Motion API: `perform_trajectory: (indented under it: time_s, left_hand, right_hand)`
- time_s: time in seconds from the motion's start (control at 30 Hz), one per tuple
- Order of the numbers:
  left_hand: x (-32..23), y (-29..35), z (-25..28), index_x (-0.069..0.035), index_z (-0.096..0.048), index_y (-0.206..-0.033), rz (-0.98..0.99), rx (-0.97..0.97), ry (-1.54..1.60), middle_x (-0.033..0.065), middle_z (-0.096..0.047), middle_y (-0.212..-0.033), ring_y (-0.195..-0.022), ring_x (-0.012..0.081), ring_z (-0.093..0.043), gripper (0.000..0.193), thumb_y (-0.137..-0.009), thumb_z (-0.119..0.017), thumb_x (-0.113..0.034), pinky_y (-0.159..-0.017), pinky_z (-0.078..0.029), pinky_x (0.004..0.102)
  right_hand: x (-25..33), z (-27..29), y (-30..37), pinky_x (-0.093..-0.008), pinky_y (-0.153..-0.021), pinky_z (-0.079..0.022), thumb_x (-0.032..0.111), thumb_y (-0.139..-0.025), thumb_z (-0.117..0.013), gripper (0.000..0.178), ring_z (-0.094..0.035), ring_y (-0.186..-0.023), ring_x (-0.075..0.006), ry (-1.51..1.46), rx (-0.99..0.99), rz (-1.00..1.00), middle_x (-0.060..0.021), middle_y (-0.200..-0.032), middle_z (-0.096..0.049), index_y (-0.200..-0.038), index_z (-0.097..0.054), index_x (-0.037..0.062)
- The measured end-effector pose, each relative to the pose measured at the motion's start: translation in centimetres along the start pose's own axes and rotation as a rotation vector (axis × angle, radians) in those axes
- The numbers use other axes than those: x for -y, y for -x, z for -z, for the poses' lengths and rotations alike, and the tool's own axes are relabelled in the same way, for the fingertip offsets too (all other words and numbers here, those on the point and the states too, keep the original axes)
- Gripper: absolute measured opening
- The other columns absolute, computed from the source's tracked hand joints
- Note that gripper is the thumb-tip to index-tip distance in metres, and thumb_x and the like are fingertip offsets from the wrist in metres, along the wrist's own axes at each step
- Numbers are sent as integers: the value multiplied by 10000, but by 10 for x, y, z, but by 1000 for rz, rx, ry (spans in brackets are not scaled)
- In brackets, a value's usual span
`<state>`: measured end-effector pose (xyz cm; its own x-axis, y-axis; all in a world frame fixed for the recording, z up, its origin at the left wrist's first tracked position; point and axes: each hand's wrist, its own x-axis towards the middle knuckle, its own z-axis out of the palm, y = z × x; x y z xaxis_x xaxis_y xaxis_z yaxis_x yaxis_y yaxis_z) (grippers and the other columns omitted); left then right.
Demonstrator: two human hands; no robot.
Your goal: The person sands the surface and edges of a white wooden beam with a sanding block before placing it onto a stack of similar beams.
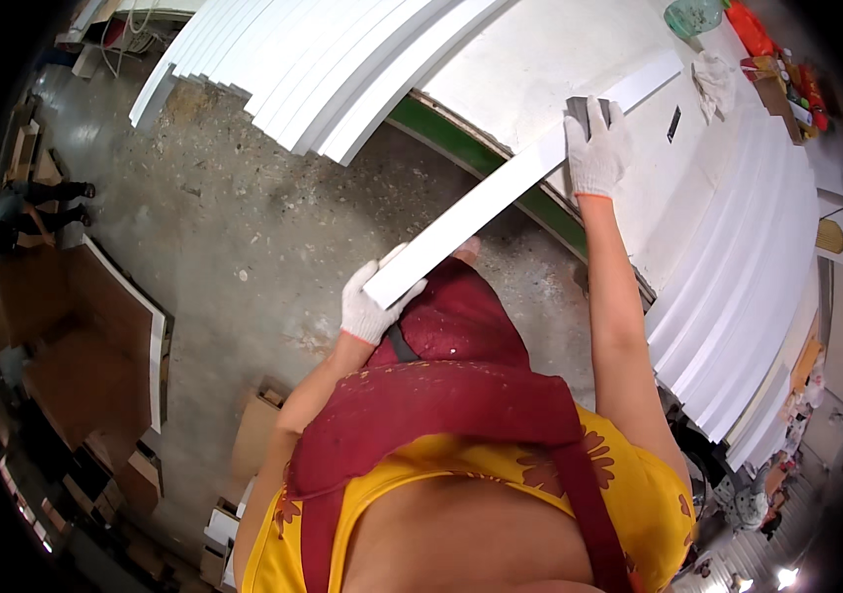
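White strip [471,222]: long, straight, smooth-faced, square-cut at the near end. Running from the left fingers, up under the right fingers and on past them over the worktop; near half out over the floor.

Left hand [370,304]: in white knit glove with orange cuff edging. Fingers curled about the near end, parted only by the width of the piece, with firm hold of it.

Right hand [599,153]: in matching knit glove. Fingers bent and slightly spread, closed over a dark grey pad [577,109], blocky, matte; pressed to the upper face of the strip. Underside of the grip hidden.

Just right of the right fingers: small dark flat piece [674,124], rectangular, lying on the white worktop [501,79]. Farther out the same way: crumpled whitish cloth [712,84], soft folds; beyond it, green translucent vessel [692,16], rounded, and glossy orange-red wrapping [750,28].

Below and left of the right fingers: green edge band [471,148] along the worktop side. Well left of them: layered row of white lengths [273,59], ends staggered. To their lower right: second row of long white lengths [738,277], smooth, ridged together.

Left of the left fingers: grey concrete floor [273,208], speckled and scuffed; farther off, brown cardboard [85,385], flat-sided. Just below them: maroon apron [441,415], woven, flecked.
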<state>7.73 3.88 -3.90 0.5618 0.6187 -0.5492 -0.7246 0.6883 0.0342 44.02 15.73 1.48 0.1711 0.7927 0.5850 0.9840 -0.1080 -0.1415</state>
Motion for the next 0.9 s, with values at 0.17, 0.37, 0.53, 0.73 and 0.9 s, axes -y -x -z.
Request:
perform_trajectory:
  time_s: [0.17, 0.37, 0.53, 0.73, 0.9]
  left_hand:
    - [10, -13, -17, -21, -383, -1536, -2, 63, 138, 187, -437, -1545, -1392, 380, -456, 620, -1070, -401, -430, -1159, -396, 517]
    - [6, -22, 25, -57, -399, -1538, 21, 77, 135, 202, -430, -1556, -1390, 384, -466, 593, -1037, -441, -372, -1183, -374, 498]
    - [6, -17, -1, 48, -331, -1543, 79, 247, 294, 254, -396, -1567, -1436, 432, -403, 606, -1038, -415, -277, -1226, -307, 575]
    - [16, -36, 38, -44, -417, -1518, -550, 371, -1105, 167, -507, -1475, -1307, 283, -524, 564, -1021, -497, -298, -1124, -406, 400]
    - [-1, -18, -1, -6, -423, -1512, 5, -189, 125, 169, -471, -1537, -1350, 310, -521, 536, -1040, -445, -258, -1146, -415, 532]
  right_hand:
    - [155, 38, 59, -418, -754, -531, 259, -814, -653, 202, -634, -908, -253, -314, 399, 297, -103, -971, -629, -966, -662, 126]
    - [216, 74, 88, -434, -748, -509, 218, -798, -620, 178, -591, -889, -304, -543, 645, 570, -135, -1018, -542, -962, -618, 147]
    - [64, 10, 48, -459, -710, -525, 234, -835, -661, 173, -646, -908, -272, 150, -133, 65, -117, -1082, -635, -997, -684, 177]
    - [230, 71, 124, -461, -716, -522, 232, -779, -684, 229, -624, -925, -330, -506, 444, 519, -154, -1034, -597, -993, -676, 152]
    - [198, 70, 86, -463, -766, -535, 175, -730, -689, 230, -635, -928, -321, -387, 514, 391, -106, -996, -579, -955, -645, 158]
